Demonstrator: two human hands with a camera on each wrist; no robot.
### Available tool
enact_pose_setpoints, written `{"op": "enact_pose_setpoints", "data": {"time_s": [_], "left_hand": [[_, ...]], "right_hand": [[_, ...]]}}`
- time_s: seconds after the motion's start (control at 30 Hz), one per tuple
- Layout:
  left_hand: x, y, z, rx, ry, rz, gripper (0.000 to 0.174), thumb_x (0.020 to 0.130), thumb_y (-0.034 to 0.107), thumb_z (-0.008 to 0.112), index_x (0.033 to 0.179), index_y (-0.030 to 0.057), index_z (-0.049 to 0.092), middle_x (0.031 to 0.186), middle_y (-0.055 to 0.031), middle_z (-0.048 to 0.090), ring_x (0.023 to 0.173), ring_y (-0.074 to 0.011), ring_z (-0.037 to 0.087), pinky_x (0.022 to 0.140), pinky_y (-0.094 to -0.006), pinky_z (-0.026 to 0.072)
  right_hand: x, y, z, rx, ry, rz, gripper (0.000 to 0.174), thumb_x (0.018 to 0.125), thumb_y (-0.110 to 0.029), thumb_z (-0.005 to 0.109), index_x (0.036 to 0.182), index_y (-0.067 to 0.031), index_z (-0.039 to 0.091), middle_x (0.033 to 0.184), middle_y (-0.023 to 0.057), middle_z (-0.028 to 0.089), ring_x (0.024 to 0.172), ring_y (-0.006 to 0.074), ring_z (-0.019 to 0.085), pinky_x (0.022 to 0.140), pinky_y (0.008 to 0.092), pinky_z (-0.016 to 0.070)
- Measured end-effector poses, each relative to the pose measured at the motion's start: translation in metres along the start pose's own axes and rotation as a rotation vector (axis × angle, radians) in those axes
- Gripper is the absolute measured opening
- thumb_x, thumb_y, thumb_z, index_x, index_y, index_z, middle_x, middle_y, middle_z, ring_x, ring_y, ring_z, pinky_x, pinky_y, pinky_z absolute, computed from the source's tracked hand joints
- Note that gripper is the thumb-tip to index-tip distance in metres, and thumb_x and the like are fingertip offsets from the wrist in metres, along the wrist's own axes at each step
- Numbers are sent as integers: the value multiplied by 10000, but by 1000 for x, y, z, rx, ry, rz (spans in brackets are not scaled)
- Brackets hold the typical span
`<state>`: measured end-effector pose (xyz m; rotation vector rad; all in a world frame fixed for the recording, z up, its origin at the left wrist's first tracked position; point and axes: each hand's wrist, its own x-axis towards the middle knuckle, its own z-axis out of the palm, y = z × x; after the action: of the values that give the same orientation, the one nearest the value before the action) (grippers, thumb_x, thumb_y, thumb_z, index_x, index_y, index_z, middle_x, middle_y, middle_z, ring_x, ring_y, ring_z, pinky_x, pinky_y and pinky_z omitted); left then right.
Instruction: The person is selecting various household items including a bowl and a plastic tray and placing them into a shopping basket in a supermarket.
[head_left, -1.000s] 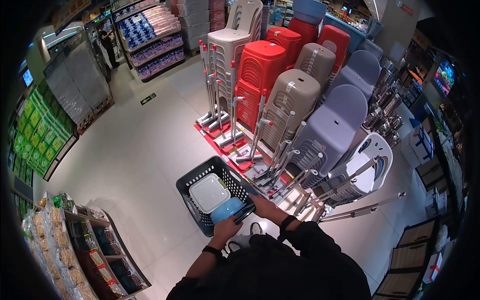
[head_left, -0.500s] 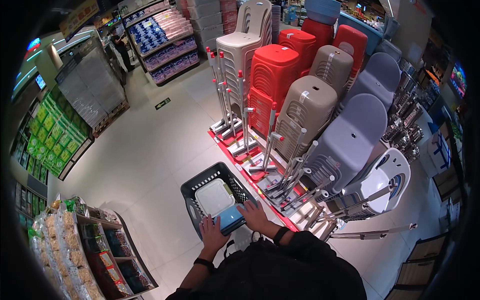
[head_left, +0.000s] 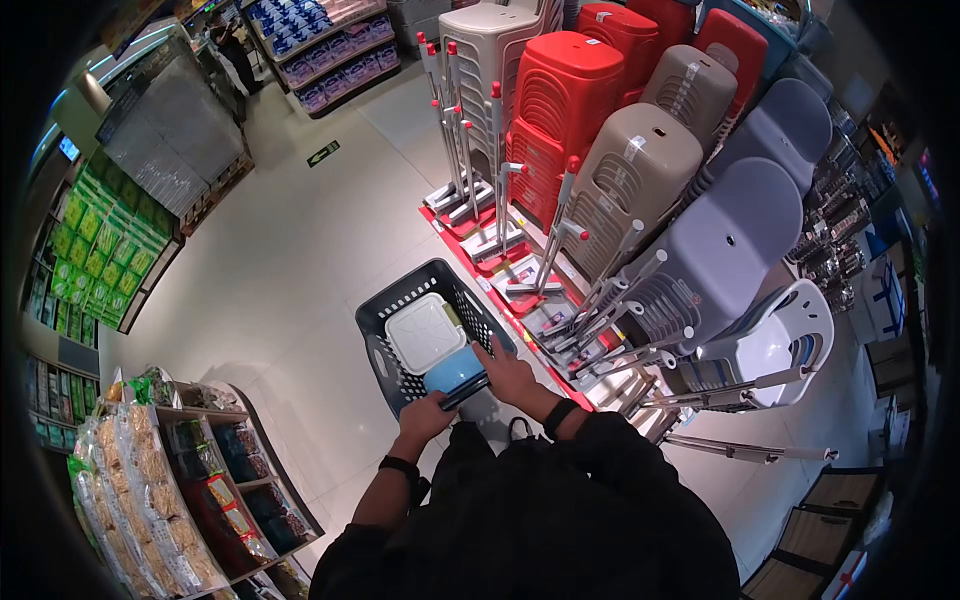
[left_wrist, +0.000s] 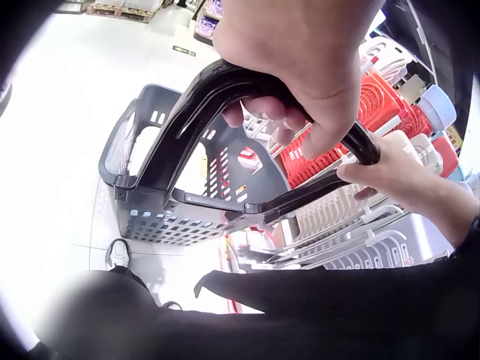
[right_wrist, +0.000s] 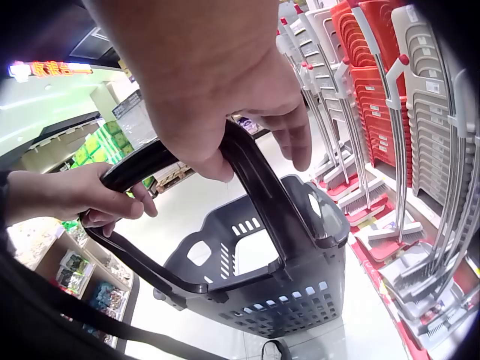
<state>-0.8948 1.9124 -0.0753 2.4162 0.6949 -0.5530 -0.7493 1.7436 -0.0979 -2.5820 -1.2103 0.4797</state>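
A dark grey shopping basket [head_left: 385, 375] with perforated sides hangs in front of the person's body. Inside it lie a white lidded box [head_left: 425, 333] and a light blue rounded item [head_left: 454, 370], partly covered by the handle. The left hand [head_left: 424, 418] grips one end of the black handle [left_wrist: 180, 124], its fingers curled around the bar in the left wrist view. At the handle's other end is the right hand [head_left: 510, 378], whose thumb and fingers hold the bar. In the right wrist view that hand [right_wrist: 217, 97] partly hides the handle's corner.
Brooms and dustpans [head_left: 530, 280] stand on a red-edged display to the right. Behind them rise stacks of red stools [head_left: 565, 90], beige stools [head_left: 640, 170] and grey chairs [head_left: 725, 240]. A shelf of packaged food [head_left: 150, 480] is at lower left, green packages [head_left: 105, 245] farther up.
Half a second ago both hands were spread flat over the basket's near end; now they hold the handle again, as they did a second ago. The basket sits slightly higher in the head view.
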Motion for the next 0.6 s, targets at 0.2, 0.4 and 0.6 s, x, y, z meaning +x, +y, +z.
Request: {"op": "enact_pose_setpoints", "data": {"time_s": [0.2, 0.4, 0.6], "left_hand": [[25, -5, -23, 12, -72, 18, 463, 798, 522, 631, 1100, 175, 682, 956, -138, 718, 930, -322, 686, 820, -428, 538], [54, -13, -48, 13, -153, 97, 491, 808, 522, 618, 1106, 135, 667, 958, -153, 714, 944, -342, 677, 823, -431, 528], [78, -27, -61, -64, -112, 160, 526, 824, 488, 627, 1170, 92, 634, 1005, -170, 704, 965, -358, 668, 834, -441, 517]], "right_hand": [[31, -10, -12, 13, 52, 32, 753, 788, -106, 604, 1471, -106, 285, 1131, 261, 575, 868, 407, 669, 667, 497, 557], [59, -16, -9, 43, 12, 188, 773, 780, -70, 613, 1473, -121, 275, 1218, 280, 531, 878, 401, 664, 672, 486, 549], [93, -18, -6, 67, -103, 281, 702, 757, -55, 653, 1396, -115, 367, 1279, 258, 485, 879, 382, 657, 695, 488, 527]]}}
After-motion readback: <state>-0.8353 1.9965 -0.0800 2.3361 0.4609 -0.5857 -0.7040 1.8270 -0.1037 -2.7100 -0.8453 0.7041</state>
